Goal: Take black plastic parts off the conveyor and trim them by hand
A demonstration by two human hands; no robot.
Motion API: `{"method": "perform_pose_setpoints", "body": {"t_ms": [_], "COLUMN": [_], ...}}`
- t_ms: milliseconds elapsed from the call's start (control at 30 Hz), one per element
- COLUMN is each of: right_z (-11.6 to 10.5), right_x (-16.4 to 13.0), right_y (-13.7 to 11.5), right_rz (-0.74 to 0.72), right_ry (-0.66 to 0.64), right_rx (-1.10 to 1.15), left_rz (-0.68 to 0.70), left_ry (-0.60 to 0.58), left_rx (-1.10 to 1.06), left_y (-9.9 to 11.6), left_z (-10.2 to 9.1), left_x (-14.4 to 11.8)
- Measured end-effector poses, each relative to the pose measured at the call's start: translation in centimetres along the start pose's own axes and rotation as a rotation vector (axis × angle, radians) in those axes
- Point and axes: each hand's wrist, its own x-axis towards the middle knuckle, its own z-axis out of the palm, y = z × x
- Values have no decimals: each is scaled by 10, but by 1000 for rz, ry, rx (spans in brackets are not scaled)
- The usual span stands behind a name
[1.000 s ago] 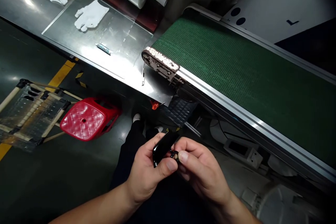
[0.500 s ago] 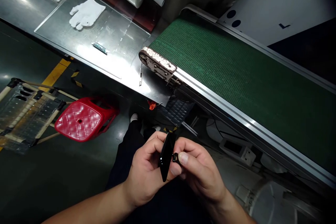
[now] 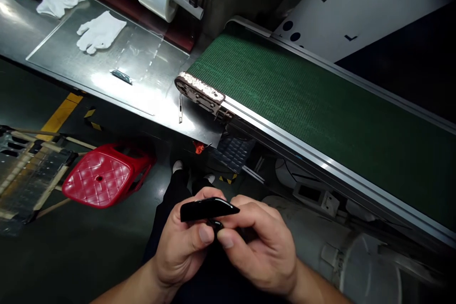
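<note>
Both hands were pinching the same glossy black part (image 3: 206, 209); left hand (image 3: 181, 247) gripped its near end, thumb underneath, right hand (image 3: 260, 247) curled on the other end; no readable writing on it; green belt (image 3: 320, 104) ran beyond, white gloves (image 3: 101, 32) lay further off.

A glossy black, flat, elongated plastic piece (image 3: 206, 209) lies roughly level, pinched at its underside between both thumbs.
</note>
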Motion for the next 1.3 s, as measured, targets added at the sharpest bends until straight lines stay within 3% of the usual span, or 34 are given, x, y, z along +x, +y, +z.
{"method": "perform_pose_setpoints", "body": {"t_ms": [200, 567, 967, 1300], "right_z": [3, 4, 5, -2], "right_x": [-3, -9, -17, -21], "right_y": [-1, 3, 3, 7], "right_rz": [-90, -67, 240, 297], "right_ry": [11, 46, 79, 83], "right_rx": [-44, -44, 84, 92], "left_rz": [10, -20, 21, 27], "left_ry": [-47, -27, 156, 182], "left_rx": [-4, 6, 34, 68], "left_y": [-1, -4, -13, -16], "left_z": [-3, -4, 0, 5], "left_x": [-4, -6, -6, -2]}}
